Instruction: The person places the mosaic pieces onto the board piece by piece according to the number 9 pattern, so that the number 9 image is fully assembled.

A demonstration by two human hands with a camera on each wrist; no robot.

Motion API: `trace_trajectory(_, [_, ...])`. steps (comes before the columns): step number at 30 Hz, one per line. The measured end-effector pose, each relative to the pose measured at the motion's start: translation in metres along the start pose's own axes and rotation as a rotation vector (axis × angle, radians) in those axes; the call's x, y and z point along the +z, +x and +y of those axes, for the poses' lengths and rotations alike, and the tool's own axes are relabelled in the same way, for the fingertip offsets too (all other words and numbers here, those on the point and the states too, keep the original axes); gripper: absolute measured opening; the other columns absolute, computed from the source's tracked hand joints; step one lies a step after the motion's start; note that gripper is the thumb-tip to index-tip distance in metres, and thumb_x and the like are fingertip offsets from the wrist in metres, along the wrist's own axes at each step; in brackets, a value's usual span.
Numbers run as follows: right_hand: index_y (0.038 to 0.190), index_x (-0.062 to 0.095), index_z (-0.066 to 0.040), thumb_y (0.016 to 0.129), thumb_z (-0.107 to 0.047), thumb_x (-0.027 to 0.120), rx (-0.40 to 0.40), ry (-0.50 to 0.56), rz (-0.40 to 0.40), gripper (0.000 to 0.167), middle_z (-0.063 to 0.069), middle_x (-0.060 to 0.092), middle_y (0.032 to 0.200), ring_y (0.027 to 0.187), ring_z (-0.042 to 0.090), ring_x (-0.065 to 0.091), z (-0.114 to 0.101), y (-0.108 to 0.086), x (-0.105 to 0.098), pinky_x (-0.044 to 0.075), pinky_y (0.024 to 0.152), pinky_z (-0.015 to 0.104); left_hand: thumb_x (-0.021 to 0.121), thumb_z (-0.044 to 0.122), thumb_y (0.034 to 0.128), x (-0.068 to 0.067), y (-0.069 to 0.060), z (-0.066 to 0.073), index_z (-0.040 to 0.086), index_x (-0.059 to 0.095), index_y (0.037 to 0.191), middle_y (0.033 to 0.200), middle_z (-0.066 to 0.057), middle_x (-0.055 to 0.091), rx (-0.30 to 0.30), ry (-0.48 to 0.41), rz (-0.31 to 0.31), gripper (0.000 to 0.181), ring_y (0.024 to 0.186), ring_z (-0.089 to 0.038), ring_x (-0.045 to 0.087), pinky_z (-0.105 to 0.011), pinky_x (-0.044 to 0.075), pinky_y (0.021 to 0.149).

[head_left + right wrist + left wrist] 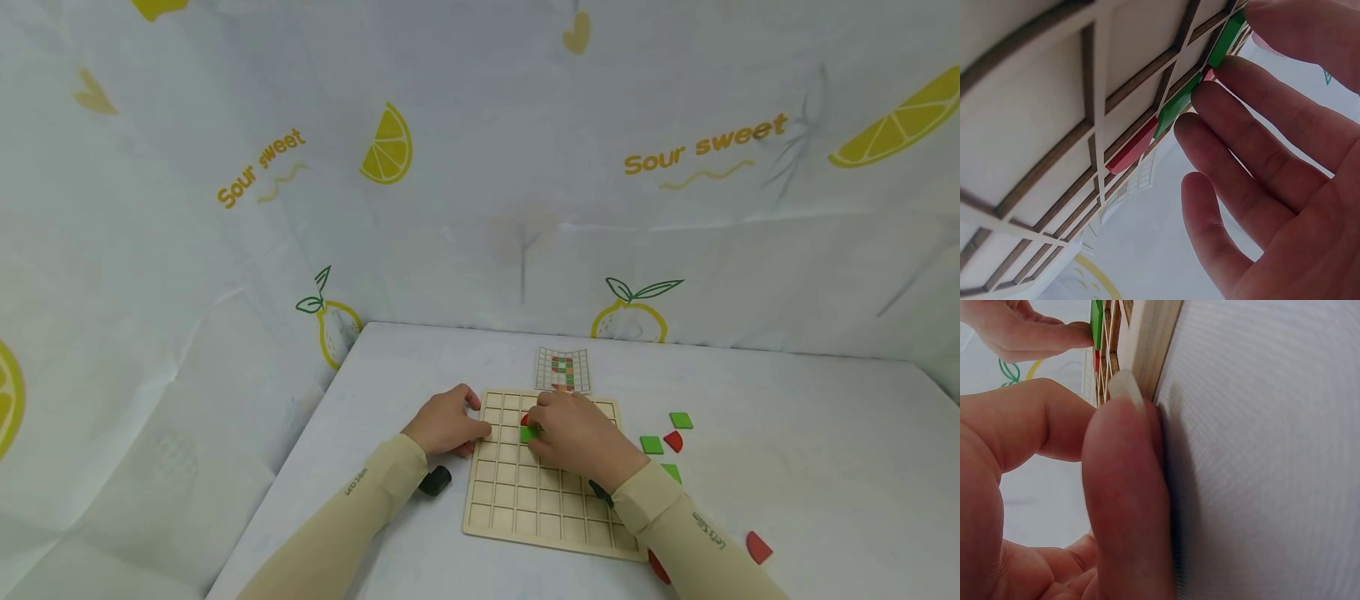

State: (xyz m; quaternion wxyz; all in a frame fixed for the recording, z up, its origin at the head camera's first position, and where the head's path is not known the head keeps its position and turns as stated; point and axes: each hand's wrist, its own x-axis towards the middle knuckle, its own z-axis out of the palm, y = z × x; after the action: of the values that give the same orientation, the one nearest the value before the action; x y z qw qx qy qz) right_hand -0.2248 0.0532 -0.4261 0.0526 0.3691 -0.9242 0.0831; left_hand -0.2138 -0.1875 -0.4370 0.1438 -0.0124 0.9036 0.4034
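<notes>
A pale wooden grid board lies on the white table. My left hand is at its left edge, thumb and index finger bent against the wood and holding it. Over the upper middle of the board, my right hand pinches a green square tile between thumb and index finger, at the cells. Beyond that tile, the right wrist view shows a bit of red, another green tile and a red rounded piece on the grid. In the head view, the right hand covers most of these pieces.
A pattern card lies behind the board. Loose green tiles and red quarter-round pieces are scattered to the right. A black object lies by the left wrist. A white printed cloth hangs behind the table.
</notes>
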Motion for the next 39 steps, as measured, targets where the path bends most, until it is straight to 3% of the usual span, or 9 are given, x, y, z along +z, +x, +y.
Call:
trace_trajectory(15, [0.104, 0.082, -0.014, 0.094, -0.021, 0.082, 0.032, -0.004, -0.015, 0.013, -0.001, 0.070, 0.096, 0.102, 0.024, 0.071, 0.003, -0.007, -0.005, 0.054, 0.109, 0.059, 0.078, 0.028, 0.0923, 0.005, 0.005, 0.010, 0.012, 0.059, 0.123, 0.071, -0.002, 0.072, -0.002, 0.012, -0.014, 0.040, 0.059, -0.012, 0.066, -0.026, 0.051, 0.065])
trace_trajectory(20, [0.102, 0.081, -0.014, 0.094, -0.020, 0.082, 0.025, -0.011, 0.002, 0.010, -0.002, 0.068, 0.093, 0.096, 0.021, 0.069, 0.004, -0.008, -0.007, 0.056, 0.107, 0.056, 0.078, 0.028, 0.0926, 0.004, 0.005, 0.011, 0.011, 0.059, 0.123, 0.072, -0.002, 0.072, -0.003, 0.014, -0.017, 0.040, 0.060, -0.013, 0.067, -0.026, 0.051, 0.066])
trace_trajectory(25, [0.102, 0.081, -0.013, 0.094, -0.023, 0.083, 0.049, 0.024, -0.007, 0.013, -0.003, 0.069, 0.094, 0.088, 0.017, 0.065, 0.009, -0.008, -0.012, 0.058, 0.095, 0.048, 0.079, 0.028, 0.0931, 0.002, 0.002, 0.007, 0.011, 0.059, 0.124, 0.074, -0.004, 0.071, -0.019, 0.013, -0.004, 0.040, 0.061, -0.014, 0.067, -0.027, 0.050, 0.067])
trace_trajectory(30, [0.107, 0.080, -0.014, 0.095, -0.027, 0.083, 0.165, 0.073, -0.043, 0.018, -0.001, 0.073, 0.105, 0.094, 0.019, 0.068, 0.033, -0.018, -0.023, 0.059, 0.094, 0.046, 0.078, 0.029, 0.0934, 0.000, 0.000, 0.001, 0.012, 0.059, 0.124, 0.076, -0.003, 0.071, -0.023, 0.014, -0.001, 0.039, 0.062, -0.014, 0.066, -0.028, 0.050, 0.067])
trace_trajectory(39, [0.120, 0.078, -0.008, 0.097, -0.026, 0.080, 0.326, 0.093, -0.072, 0.029, 0.006, 0.074, 0.118, 0.108, 0.028, 0.070, 0.100, -0.062, -0.039, 0.059, 0.098, 0.051, 0.077, 0.025, 0.0917, 0.001, 0.000, 0.002, 0.011, 0.059, 0.124, 0.077, -0.005, 0.071, -0.031, 0.002, -0.001, 0.040, 0.063, -0.015, 0.067, -0.028, 0.054, 0.065])
